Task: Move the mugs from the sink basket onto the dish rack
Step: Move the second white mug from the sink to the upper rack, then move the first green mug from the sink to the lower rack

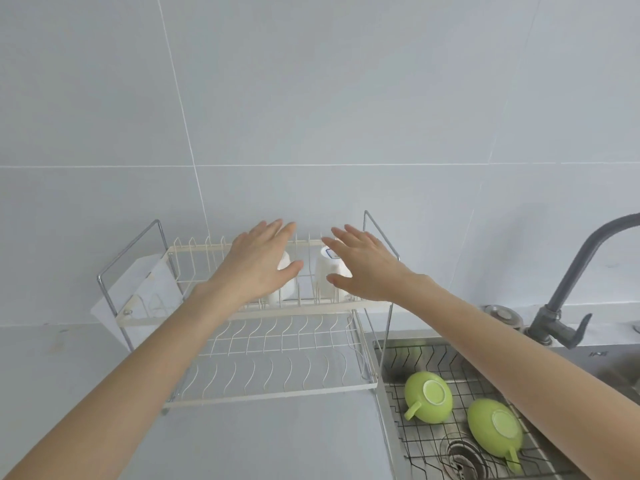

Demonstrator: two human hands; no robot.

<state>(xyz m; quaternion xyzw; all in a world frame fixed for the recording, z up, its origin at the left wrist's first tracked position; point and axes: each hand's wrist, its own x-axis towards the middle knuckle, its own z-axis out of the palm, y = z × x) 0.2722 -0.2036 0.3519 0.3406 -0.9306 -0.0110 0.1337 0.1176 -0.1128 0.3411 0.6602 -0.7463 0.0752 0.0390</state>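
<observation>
Two white mugs stand upside down on the upper tier of the cream wire dish rack [145, 320]: one [285, 289] is half hidden behind my left hand [259, 261], the other [329, 268] is partly behind my right hand [363, 268]. Both hands hover just above the mugs with fingers spread and hold nothing. Two green mugs lie upside down in the wire sink basket [433, 355] at the lower right, the left one [428, 397] with its handle to the left, the right one [494, 432] with its handle toward the front.
The rack's lower tier [277, 368] holds nothing. A grey faucet [568, 282] rises behind the sink, and the drain [462, 455] shows under the basket. A white sheet [145, 289] sits at the rack's left end. Grey tiled wall behind, pale counter [259, 441] in front.
</observation>
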